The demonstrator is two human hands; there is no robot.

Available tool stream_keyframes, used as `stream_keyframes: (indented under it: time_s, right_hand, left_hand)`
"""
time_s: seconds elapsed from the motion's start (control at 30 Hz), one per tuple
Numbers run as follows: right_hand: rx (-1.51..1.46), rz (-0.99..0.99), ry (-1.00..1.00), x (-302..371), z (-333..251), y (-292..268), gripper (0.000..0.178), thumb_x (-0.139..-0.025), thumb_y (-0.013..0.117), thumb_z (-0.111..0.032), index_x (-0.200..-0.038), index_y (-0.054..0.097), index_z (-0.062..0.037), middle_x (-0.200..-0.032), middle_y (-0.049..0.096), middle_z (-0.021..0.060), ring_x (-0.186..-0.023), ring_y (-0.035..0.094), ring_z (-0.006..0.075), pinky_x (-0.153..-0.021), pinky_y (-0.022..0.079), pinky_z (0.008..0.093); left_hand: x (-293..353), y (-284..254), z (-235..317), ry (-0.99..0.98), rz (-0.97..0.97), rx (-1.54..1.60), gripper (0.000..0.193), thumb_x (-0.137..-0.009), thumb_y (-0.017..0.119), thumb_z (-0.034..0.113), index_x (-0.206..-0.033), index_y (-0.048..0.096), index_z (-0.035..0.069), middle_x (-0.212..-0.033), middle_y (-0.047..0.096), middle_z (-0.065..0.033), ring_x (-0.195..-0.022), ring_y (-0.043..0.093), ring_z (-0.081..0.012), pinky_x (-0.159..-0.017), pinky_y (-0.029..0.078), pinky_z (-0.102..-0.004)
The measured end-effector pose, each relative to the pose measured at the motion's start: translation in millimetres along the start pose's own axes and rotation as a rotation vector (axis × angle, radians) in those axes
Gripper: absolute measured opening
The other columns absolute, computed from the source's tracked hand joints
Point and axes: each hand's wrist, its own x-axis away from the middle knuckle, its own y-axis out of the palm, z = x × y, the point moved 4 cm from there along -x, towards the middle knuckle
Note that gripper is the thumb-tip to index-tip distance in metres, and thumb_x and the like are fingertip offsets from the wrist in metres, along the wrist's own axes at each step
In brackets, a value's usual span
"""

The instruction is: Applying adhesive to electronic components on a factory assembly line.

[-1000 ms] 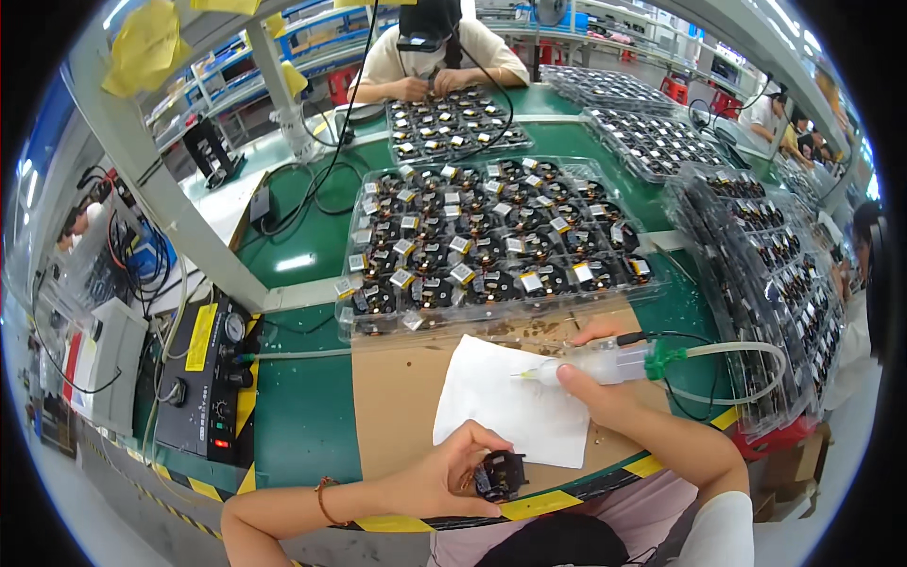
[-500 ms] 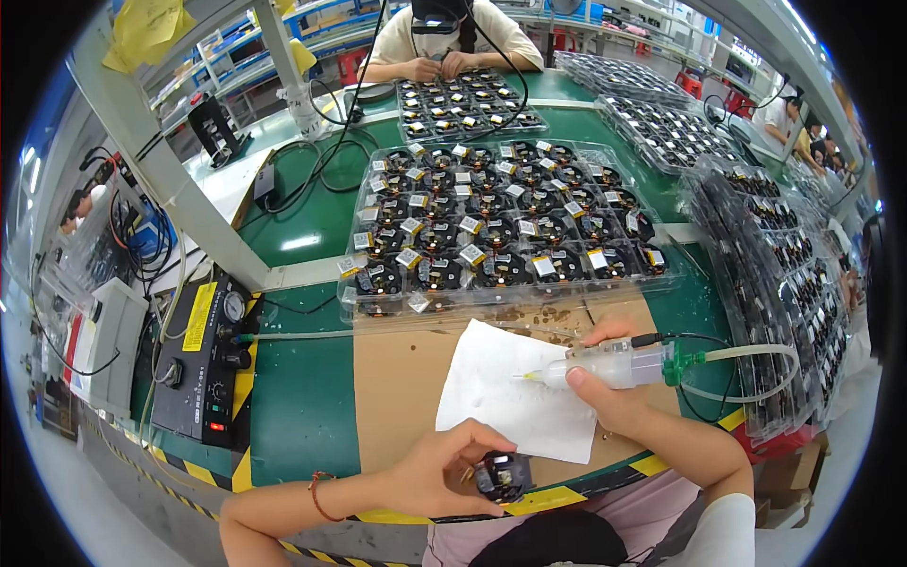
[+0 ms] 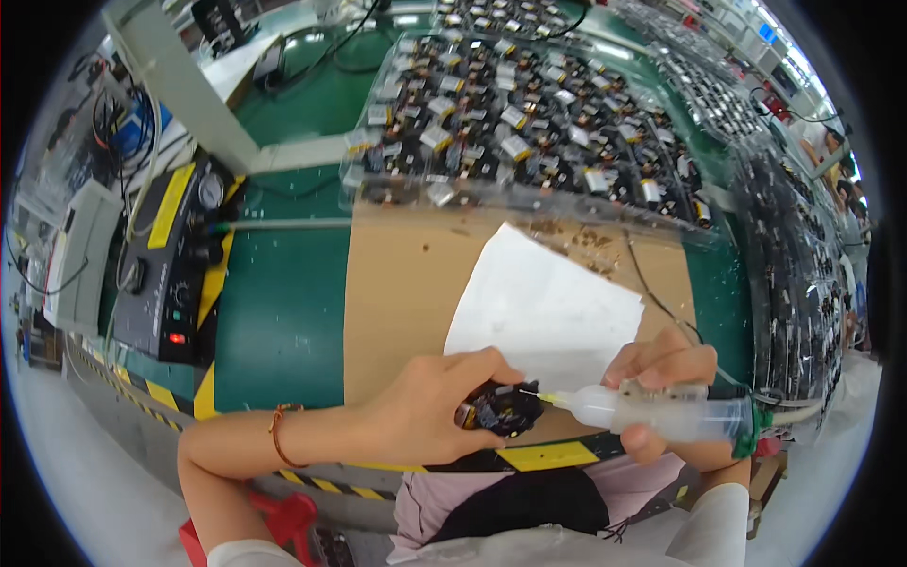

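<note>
Head view: at the desk's (image 3: pixel 283 312) 9 o'clock, a black control box (image 3: pixel 142 312) bears a yellow label (image 3: pixel 170 208), too blurred for me to read. White paper (image 3: pixel 539 302) lies at 1 o'clock from a black part (image 3: pixel 503 409), a loaded tray (image 3: pixel 529 200) beyond. The left hand (image 3: pixel 425 402) pinches the part near the 6 o'clock edge; the right hand (image 3: pixel 666 364) grips a syringe (image 3: pixel 614 411), long axis 3-to-9, needle (image 3: pixel 556 398) pointing 9 toward it.

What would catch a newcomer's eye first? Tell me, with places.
Lower centre, the right hand holds a clear dispensing syringe pointed at the round black module in the left hand. Behind them, white paper lies on brown cardboard; farther back, a clear plastic tray holds black modules. At left, a black control box shows a red light.
</note>
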Motion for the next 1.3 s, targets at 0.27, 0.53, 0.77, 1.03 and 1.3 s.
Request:
stream_keyframes:
  time_s: [0.27,0.53,0.77,1.03,1.3]
  right_hand:
    - [0.062,-0.101,-0.314,-4,-14,25,0.042,-0.063,0.074,-0.015,-0.086,0.042,0.0012,-0.07,0.045,0.0095,-0.057,0.049,0.0194,-0.052,0.05,0.0284]
    - [0.142,-0.172,-0.311,-3,-14,31,0.045,-0.06,0.075,-0.016,-0.09,0.043,-0.0044,-0.079,0.047,0.0101,-0.062,0.056,0.0221,-0.051,0.05,0.029]
    - [0.22,-0.183,-0.341,-3,-12,35,0.047,-0.057,0.077,-0.021,-0.09,0.046,-0.0052,-0.081,0.05,0.0093,-0.059,0.058,0.022,-0.046,0.05,0.0274]
    - [0.204,-0.118,-0.448,-1,-14,41,0.044,-0.059,0.076,-0.021,-0.086,0.047,-0.0028,-0.072,0.05,0.0088,-0.053,0.057,0.0199,-0.044,0.05,0.0265]
    - [0.184,-0.096,-0.494,-2,-14,42,0.041,-0.061,0.075,-0.02,-0.085,0.047,-0.0025,-0.07,0.048,0.008,-0.05,0.056,0.0175,-0.043,0.051,0.0255]
  left_hand:
    - [4,3,2,0.022,-0.046,-0.038,0.047,-0.06,0.071,0.005,-0.099,0.046,0.001,-0.091,0.057,-0.0159,-0.076,0.058,-0.0337,-0.06,0.048,-0.0346]
    - [6,7,-2,0.1,0.11,-0.09,0.051,-0.058,0.078,0.017,-0.102,0.054,0.005,-0.07,0.053,-0.0061,-0.056,0.051,-0.0149,-0.051,0.042,-0.0245]
    - [4,6,-2,0.081,0.099,-0.101,0.051,-0.058,0.078,0.016,-0.102,0.053,0.005,-0.069,0.052,-0.0057,-0.055,0.05,-0.0142,-0.05,0.041,-0.024]
    - [8,7,1,0.103,0.161,-0.155,0.052,-0.057,0.078,0.014,-0.101,0.054,0.005,-0.065,0.053,-0.0061,-0.052,0.052,-0.0133,-0.046,0.042,-0.0232]
    - [6,6,4,0.099,0.139,-0.182,0.051,-0.058,0.077,0.015,-0.099,0.05,0.002,-0.071,0.055,-0.0086,-0.054,0.055,-0.0193,-0.047,0.044,-0.0264]
